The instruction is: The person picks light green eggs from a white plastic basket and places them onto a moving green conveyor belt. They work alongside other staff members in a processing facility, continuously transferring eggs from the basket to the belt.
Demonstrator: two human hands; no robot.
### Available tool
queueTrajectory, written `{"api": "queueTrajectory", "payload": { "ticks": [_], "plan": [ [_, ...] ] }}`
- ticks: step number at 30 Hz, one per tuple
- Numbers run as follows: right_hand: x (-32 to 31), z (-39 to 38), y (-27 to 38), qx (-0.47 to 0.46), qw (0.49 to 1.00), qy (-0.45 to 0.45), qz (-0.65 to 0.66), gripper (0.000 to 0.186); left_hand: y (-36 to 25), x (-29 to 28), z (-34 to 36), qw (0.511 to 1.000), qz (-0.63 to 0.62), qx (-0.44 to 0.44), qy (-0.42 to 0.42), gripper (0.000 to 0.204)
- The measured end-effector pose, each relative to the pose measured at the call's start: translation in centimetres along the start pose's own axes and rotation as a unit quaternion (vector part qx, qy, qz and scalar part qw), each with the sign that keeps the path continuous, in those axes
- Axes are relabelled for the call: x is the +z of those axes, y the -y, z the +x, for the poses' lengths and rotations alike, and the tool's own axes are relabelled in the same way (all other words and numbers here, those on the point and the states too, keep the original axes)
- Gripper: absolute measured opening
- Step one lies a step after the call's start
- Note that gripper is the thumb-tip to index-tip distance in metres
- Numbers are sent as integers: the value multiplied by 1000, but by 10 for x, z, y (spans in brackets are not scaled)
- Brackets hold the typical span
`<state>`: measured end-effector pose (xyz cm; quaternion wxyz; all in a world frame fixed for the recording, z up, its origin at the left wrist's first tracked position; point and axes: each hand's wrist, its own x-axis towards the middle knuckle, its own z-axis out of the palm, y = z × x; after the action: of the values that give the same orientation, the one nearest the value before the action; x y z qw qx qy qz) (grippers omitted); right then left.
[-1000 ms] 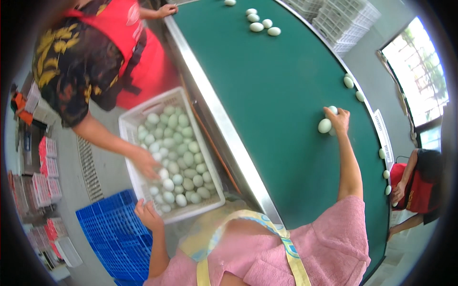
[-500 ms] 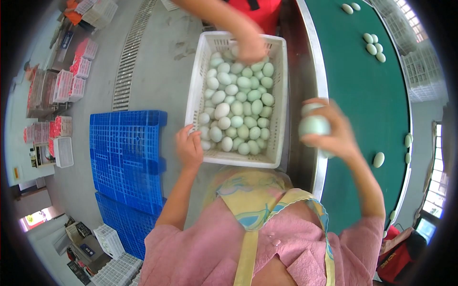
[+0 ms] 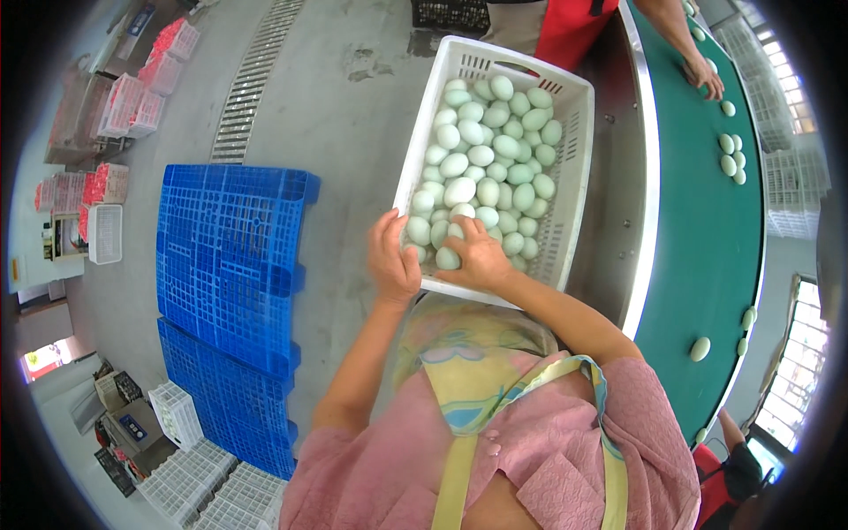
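A white plastic crate [image 3: 579, 190] full of pale green eggs [image 3: 506, 146] stands in front of me, slightly tilted in view. My left hand [image 3: 393, 258] holds the crate's wall at the near left corner, its fingers on the rim. Down inside that same corner is my right hand [image 3: 481, 256], with its fingers curled around eggs at the top of the pile. One egg [image 3: 448, 259] shows beside its thumb; the fingers partly hide others.
On my right runs a green conveyor belt [image 3: 676, 256] with a metal edge [image 3: 649, 177], carrying several scattered eggs. Another person's hand [image 3: 704, 78] reaches over its far end. Blue plastic pallets [image 3: 225, 265] lie on the floor to the left. White crates [image 3: 190, 481] are stacked at lower left.
My right hand has come from the belt's edge, where it held eggs, into the crate. The other person's hand has left the crate for the belt. The crate now appears farther right.
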<state>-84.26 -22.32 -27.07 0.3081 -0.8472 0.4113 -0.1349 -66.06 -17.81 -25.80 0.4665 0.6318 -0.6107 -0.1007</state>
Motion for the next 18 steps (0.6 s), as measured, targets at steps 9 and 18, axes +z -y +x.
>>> {"api": "queueTrajectory", "payload": {
  "ticks": [9, 18],
  "plan": [
    [10, -4, -5, 1, 1000, -20, -16, 50, -1, 1, 1, 1000, 3, 16, 3, 35],
    [2, -14, -24, -18, 1000, 20, 9, 44, 4, 4, -1, 999, 16, 32, -4, 32]
  ]
}}
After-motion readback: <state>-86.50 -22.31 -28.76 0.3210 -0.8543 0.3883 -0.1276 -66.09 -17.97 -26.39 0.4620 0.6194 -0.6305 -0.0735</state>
